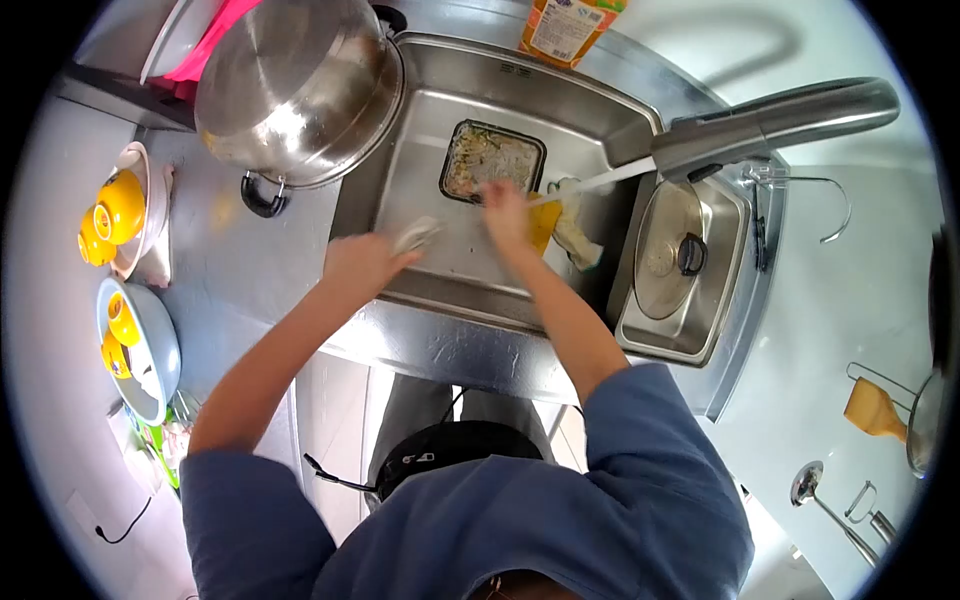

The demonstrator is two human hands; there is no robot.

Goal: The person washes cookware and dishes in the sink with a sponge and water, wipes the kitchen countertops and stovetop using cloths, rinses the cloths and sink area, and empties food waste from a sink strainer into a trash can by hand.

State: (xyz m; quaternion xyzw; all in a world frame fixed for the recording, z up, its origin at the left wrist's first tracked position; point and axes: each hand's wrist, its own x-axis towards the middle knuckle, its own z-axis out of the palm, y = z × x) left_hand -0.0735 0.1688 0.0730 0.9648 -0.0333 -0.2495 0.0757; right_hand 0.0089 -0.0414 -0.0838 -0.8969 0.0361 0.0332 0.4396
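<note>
In the sink (pixel 460 270), my left hand (pixel 362 264) is closed on a small whitish thing, perhaps a cloth or scrubber, too blurred to name (pixel 418 235). My right hand (pixel 506 212) is at the near edge of the square drain strainer (pixel 492 160), which has food scraps and foam in it. Motion blurs its fingers, so their grip does not show. Just right of that hand lie a yellow cloth or sponge (pixel 543 222) and a pale, crumpled cloth or glove (pixel 574 232). From the faucet (pixel 780 120) a stream of water (pixel 605 180) falls towards the right hand.
A large steel pot (pixel 295 95) stands at the sink's upper left corner. A glass lid (pixel 668 250) rests in the small side basin (pixel 690 340). Bowls with yellow cups (pixel 120 208) line the left. An orange pouch (pixel 568 30) stands behind the sink; utensils (pixel 808 482) hang at right.
</note>
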